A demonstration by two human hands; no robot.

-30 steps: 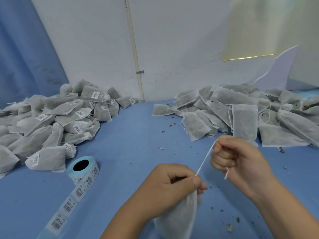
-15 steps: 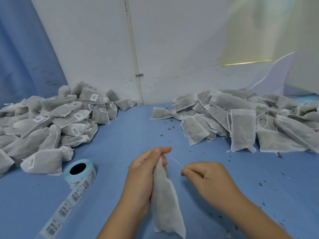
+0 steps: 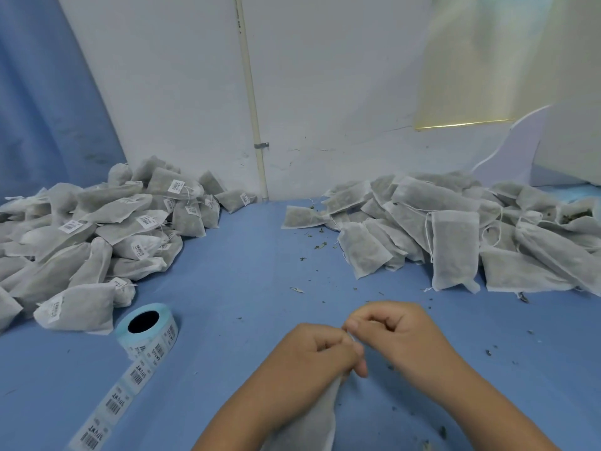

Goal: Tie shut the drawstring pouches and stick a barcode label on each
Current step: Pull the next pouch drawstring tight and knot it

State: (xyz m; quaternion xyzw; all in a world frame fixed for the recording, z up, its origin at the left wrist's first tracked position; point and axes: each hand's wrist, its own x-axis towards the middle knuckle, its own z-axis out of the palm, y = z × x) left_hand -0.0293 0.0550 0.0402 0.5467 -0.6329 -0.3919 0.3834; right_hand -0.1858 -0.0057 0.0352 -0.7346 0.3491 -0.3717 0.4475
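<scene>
I'm working bare-handed. My left hand (image 3: pixel 312 356) and my right hand (image 3: pixel 396 336) are showing plain, uncovered backs, with soft creases lying across the knuckles. My fingers (image 3: pixel 374 317) are looking short and rounded. Their tips are blurring, so I'm not making out the nails. My left forearm (image 3: pixel 253 415) and my right forearm (image 3: pixel 481 405) are showing bare too, smooth and unmarked, widening toward the near edge of the table (image 3: pixel 227 288), where they're running out of view. Any sleeves I'm wearing are lying beyond that edge, unseen.
</scene>
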